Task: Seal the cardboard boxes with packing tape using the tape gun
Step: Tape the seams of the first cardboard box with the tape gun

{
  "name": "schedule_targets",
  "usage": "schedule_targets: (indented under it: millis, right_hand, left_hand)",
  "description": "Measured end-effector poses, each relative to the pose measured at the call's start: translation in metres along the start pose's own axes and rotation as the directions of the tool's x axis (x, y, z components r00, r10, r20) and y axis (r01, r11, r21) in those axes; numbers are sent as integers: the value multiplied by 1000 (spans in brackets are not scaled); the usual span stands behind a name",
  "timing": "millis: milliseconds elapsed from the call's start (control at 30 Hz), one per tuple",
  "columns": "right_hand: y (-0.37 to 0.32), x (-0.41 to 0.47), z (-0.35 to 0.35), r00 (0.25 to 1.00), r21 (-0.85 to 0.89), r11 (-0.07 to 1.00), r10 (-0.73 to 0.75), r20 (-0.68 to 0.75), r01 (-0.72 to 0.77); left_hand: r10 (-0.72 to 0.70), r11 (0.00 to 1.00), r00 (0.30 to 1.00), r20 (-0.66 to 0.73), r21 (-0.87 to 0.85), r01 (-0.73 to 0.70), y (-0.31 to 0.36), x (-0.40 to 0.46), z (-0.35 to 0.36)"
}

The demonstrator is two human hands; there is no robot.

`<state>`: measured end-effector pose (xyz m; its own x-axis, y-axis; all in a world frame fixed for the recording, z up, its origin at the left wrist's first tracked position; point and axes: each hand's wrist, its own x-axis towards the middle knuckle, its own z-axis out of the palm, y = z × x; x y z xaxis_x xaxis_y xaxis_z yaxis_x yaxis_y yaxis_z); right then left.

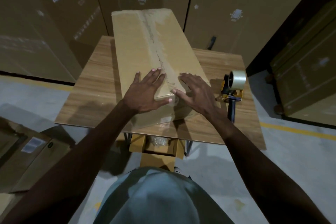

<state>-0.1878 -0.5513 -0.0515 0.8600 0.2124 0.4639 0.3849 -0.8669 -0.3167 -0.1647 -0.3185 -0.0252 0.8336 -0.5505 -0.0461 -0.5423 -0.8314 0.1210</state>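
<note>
A long cardboard box (138, 45) lies lengthwise on a small wooden table (94, 85). A strip of clear packing tape (160, 42) runs along its centre seam. My left hand (147, 92) lies flat on the box's near end, left of the seam, fingers spread. My right hand (194, 92) rests flat on the near end to the right of the seam, thumb at the box's front edge. Neither hand holds anything. The tape gun (232, 89), with a clear tape roll and a dark handle, lies on the table to the right of the box, untouched.
Tall stacks of large cardboard boxes (236, 5) wall in the back and both sides. An open small box (156, 149) sits under the table's front edge. Another flat box (27, 152) lies on the floor at left. Yellow floor lines (291, 129) run at right.
</note>
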Motion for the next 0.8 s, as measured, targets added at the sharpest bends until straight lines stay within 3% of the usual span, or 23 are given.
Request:
schedule_targets:
  millis: [200, 367, 467, 633, 800]
  right_hand:
    - [12, -5, 7, 988, -181, 973, -152, -30, 144]
    - [22, -6, 0, 946, -306, 897, -283, 158, 319]
    - [25, -5, -6, 937, -259, 907, -289, 195, 333]
    - [19, -5, 4, 974, -188, 956, -211, 85, 224]
    - [31, -4, -7, 924, -186, 916, -315, 219, 356]
  left_hand:
    - [20, 998, 997, -75, 63, -15, 1, 2, 4]
    - [19, 989, 996, -88, 151, -5, 8, 2, 4]
    - [-3, 986, 997, -79, 169, 16, 10, 2, 4]
    - [-17, 986, 1000, -2, 165, 17, 8, 2, 5]
    - [38, 994, 996, 82, 97, -46, 1, 5, -1]
